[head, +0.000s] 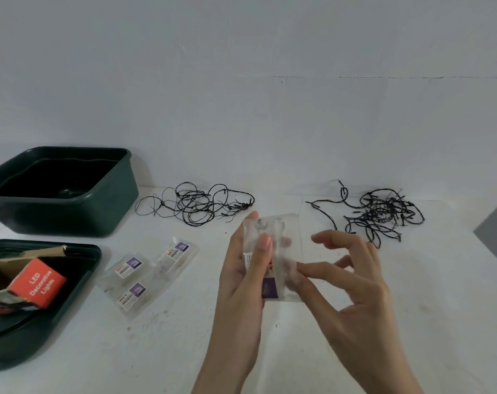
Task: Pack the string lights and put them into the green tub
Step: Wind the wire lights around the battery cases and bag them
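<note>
Setting: white table (355,322) against a plain pale wall (241,81), seen from above and in front.
Left fingers: left hand (241,280) is closed around a clear plastic packet (281,240); the thumb (263,248) presses across its front, the other fingers are behind it, one tip showing at the top left corner.
Right fingers: right hand (352,282) pinches the packet's right edge with fingertip and thumb; the remaining fingers are spread loosely above and hold nothing.
Packet in hand: held upright above the table, with a white and red label and a purple square near its lower end; something pale shows inside, but I cannot tell what.
Filled packets: three clear packets (147,275) with the same labels lie flat on the table left of the hands, overlapping one another.
Loose string lights, middle: a tangle of black wire (196,204) lies on the table beyond the hands, just right of the tub.
Loose string lights, right: a denser black tangle (383,214) lies well apart, at the far right.
Green tub (70,209): stands at the far left of the table, open; its interior is dark.
Lid: a green lid (70,302) lies nearer, in front of the tub, carrying an opened cardboard box (35,282) with a red face reading "LED Decorative Lights".
</note>
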A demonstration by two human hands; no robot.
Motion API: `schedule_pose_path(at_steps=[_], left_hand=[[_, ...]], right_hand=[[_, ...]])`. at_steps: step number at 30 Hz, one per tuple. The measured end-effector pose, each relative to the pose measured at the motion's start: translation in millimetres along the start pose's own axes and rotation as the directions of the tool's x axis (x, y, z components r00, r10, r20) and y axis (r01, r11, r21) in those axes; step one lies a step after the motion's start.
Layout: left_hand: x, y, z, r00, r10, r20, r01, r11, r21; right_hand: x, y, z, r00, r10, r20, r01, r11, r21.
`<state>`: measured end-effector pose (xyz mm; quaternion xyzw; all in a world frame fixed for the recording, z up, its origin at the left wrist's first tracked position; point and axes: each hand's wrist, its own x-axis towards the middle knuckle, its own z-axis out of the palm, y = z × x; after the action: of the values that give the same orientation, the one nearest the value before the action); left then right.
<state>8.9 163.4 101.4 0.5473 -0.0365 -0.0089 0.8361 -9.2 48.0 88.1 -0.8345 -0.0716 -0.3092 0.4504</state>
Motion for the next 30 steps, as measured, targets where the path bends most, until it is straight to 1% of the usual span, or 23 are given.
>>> schedule_pose_path(at_steps=[2,4,7,9,10,11,12,13,14,15,16,17,18,19,20,21,22,23,24,27,28,30], left_hand=[[2,0,-1,0.999,-0.027,-0.027,0.026,0.999,-0.037],[4,0,-1,0.997,-0.054,-0.056,0.050,0.996,-0.075],[4,0,2,0.994,-0.092,-0.066,0.083,0.988,-0.131],[4,0,3,0.990,-0.111,-0.085,0.095,0.982,-0.165],[5,-1,3,0.988,-0.116,-0.097,0.098,0.980,-0.176],[5,-1,3,0.987,-0.126,-0.104,0.105,0.977,-0.187],[5,0,3,0.985,-0.137,-0.105,0.113,0.972,-0.205],[5,0,3,0.984,-0.147,-0.101,0.121,0.967,-0.224],[5,0,3,0.983,-0.160,-0.091,0.134,0.961,-0.240],[5,0,3,0.981,-0.177,-0.075,0.154,0.957,-0.247],[4,0,2,0.979,-0.197,-0.051,0.179,0.953,-0.243],[4,-1,3,0.977,-0.211,-0.031,0.199,0.952,-0.233],[3,-1,3,0.976,-0.215,-0.026,0.205,0.954,-0.220],[3,-2,3,0.979,-0.201,-0.035,0.191,0.961,-0.199],[3,-4,3,0.984,-0.171,-0.057,0.160,0.974,-0.160],[4,-4,4,0.988,-0.127,-0.084,0.117,0.986,-0.115],[5,-5,4,0.990,-0.087,-0.108,0.079,0.994,-0.075],[5,-6,4,0.990,-0.062,-0.124,0.056,0.997,-0.048],[5,-6,4,0.990,-0.050,-0.134,0.046,0.999,-0.029],[4,-7,5,0.989,-0.029,-0.145,0.030,1.000,0.002],[4,-6,6,0.989,-0.023,-0.147,0.024,1.000,0.006],[2,-6,9,0.991,-0.006,-0.137,0.009,1.000,0.019]], right_hand=[[-2,3,-3,0.991,-0.111,0.068,0.117,0.989,-0.086],[-6,4,-4,0.984,-0.144,0.101,0.157,0.978,-0.136],[-9,3,-1,0.978,-0.203,0.046,0.208,0.958,-0.197],[-9,2,-1,0.976,-0.216,-0.003,0.213,0.963,-0.165],[-9,1,-2,0.981,-0.194,-0.025,0.190,0.975,-0.118],[-8,0,-4,0.989,-0.144,-0.046,0.141,0.989,-0.048],[-7,-2,-7,0.996,-0.056,-0.064,0.059,0.997,0.046],[-6,-3,-8,0.996,0.065,-0.065,-0.054,0.986,0.159],[-5,-2,-8,0.979,0.203,-0.029,-0.187,0.941,0.282],[-3,0,-8,0.943,0.329,0.059,-0.325,0.864,0.385],[-3,5,-7,0.888,0.423,0.180,-0.456,0.761,0.462],[-2,9,-7,0.829,0.476,0.293,-0.556,0.649,0.519],[-2,12,-7,0.793,0.492,0.360,-0.605,0.564,0.562],[-2,13,-7,0.790,0.494,0.362,-0.603,0.526,0.599],[-2,12,-8,0.803,0.510,0.308,-0.572,0.515,0.638],[-2,12,-8,0.823,0.525,0.217,-0.522,0.546,0.655],[-2,11,-9,0.839,0.531,0.117,-0.473,0.605,0.641],[-3,11,-9,0.853,0.521,0.025,-0.430,0.676,0.598],[-3,9,-8,0.867,0.498,-0.023,-0.401,0.725,0.559],[-6,4,-4,0.910,0.399,-0.110,-0.316,0.841,0.439],[-8,3,-2,0.914,0.385,-0.127,-0.299,0.852,0.429],[-9,2,2,0.920,0.380,-0.100,-0.296,0.836,0.462]])
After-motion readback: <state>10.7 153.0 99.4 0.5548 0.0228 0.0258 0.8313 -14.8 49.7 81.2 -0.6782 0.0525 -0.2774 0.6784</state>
